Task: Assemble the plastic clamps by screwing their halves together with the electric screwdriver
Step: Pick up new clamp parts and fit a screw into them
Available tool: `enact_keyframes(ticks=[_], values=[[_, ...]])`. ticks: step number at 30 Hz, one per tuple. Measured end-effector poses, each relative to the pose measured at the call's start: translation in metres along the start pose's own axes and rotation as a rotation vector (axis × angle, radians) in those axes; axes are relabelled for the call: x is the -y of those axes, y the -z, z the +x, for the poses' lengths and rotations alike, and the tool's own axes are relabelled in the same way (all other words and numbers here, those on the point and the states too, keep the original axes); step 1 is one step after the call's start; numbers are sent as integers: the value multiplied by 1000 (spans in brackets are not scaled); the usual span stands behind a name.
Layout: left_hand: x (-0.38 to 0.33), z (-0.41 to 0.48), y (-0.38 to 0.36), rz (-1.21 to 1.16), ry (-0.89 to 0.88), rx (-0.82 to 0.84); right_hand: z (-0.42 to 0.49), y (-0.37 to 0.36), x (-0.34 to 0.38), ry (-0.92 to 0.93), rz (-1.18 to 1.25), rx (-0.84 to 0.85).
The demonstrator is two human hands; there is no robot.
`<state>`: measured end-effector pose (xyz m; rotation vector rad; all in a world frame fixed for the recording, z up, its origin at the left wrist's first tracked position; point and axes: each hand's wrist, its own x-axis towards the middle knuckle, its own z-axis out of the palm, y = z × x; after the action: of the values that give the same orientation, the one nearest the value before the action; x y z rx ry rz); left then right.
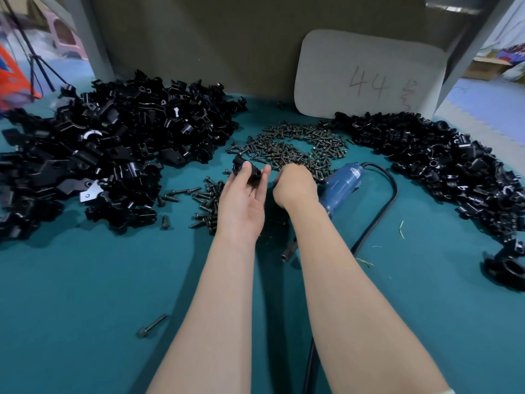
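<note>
My left hand (244, 199) is palm up and holds a black plastic clamp (247, 172) between thumb and fingertips; two screw holes face me. Just to its right, my right hand (295, 184) is curled, knuckles up, at the near edge of the pile of dark screws (289, 146); what its fingers hold is hidden. The blue electric screwdriver (341, 186) lies on the green table right of my right hand, its bit end (287, 254) poking out under my right forearm and its black cord (377, 220) looping to the right.
A big heap of black clamp halves (108, 143) fills the left of the green table (85, 294). Another heap of black parts (443, 166) curves along the right. Longer screws (204, 203) lie near my left hand; one bolt (152, 325) lies alone in front. A white card (369, 75) leans at the back.
</note>
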<state>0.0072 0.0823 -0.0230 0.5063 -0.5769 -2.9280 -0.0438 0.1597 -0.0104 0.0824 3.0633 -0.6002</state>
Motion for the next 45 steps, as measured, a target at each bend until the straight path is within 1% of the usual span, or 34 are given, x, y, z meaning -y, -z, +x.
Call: enact_keyframes(ticks=[3,5,7,10,11,14,18,24,31,35,40,45], values=[[0,-1,0,-13,31,9,1,1,-1,3,14,23],[1,-1,-2,75,-5,12,-1,1,-3,14,87,-7],[5,-1,-4,278,-119,-24,-3,6,-8,43,265,-90],[14,0,-2,729,-332,-90,-12,19,-16,107,634,-185],[17,-1,-1,839,-383,-90,-16,23,-19,130,729,-206],[22,-1,1,1048,-466,-84,-27,28,-26,174,878,-235],[25,-4,1,1222,-513,-81,-37,22,-30,190,841,-258],[27,-7,0,1371,-579,-63,-40,17,-28,266,687,-317],[28,-8,1,1425,-611,-79,-40,16,-26,269,638,-365],[27,-9,1,1482,-665,-100,-43,14,-20,290,575,-332],[26,-10,0,1437,-630,-113,-43,18,-22,316,535,-259],[26,-11,-1,1423,-613,-101,-41,18,-20,282,625,-257]])
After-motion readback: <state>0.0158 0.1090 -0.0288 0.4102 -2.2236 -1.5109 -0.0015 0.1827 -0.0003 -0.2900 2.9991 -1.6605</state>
